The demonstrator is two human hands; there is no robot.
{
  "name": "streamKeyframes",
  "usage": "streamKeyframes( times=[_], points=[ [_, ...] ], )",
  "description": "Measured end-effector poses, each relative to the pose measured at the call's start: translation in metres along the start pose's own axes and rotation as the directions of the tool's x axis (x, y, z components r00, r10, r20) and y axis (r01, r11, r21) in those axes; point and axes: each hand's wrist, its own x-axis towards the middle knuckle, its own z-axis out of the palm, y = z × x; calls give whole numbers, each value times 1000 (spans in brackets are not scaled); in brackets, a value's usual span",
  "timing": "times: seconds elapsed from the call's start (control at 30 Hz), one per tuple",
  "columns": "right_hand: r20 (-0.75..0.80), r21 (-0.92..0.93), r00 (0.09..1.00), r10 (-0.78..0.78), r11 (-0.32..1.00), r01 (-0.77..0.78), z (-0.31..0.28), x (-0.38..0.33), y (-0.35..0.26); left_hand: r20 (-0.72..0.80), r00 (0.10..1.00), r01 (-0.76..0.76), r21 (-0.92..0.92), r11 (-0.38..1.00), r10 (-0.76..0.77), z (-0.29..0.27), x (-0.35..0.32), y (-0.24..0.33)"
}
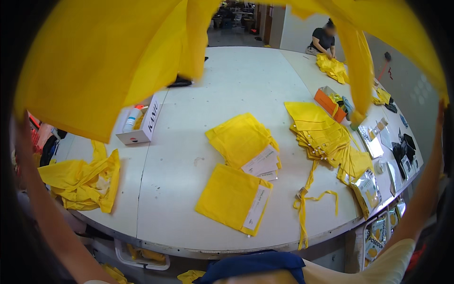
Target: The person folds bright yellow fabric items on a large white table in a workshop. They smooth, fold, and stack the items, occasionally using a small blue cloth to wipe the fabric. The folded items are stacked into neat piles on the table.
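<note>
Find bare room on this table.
Bare white tabletop: far middle, between the white cardboard box and orange cardboard box; near left, between the crumpled yellow cloth and folded yellow cloths. Crowded: right side, with fanned yellow cloths and silver packets.

Short, pale cream right sleeve [390, 264]

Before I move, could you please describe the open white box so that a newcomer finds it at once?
On the big white table, look left, beyond the crumpled yellow cloth. There stands the open white box. White walls and a white bottle inside distinguish it from the orange box at right.
</note>
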Motion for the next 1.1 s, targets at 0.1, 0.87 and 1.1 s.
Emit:
streamKeyframes(
  times=[0.1, 0.87, 1.1],
  points=[
    [-53, -4, 996, 70, 998, -70, -79, -42, 31, 74, 920, 359, 235, 903, -385, -104, -33, -65],
    [-277, -692, 702, 656, 370, -620, -81, -516, 78, 679, 311, -202, 731, 652, -665, -61, -549, -228],
    [92, -972, 426, 900, 173, -156, -24, -643, -10, 845, -528, -140, 15, 990, -87, 108, -758, -161]
  ],
)
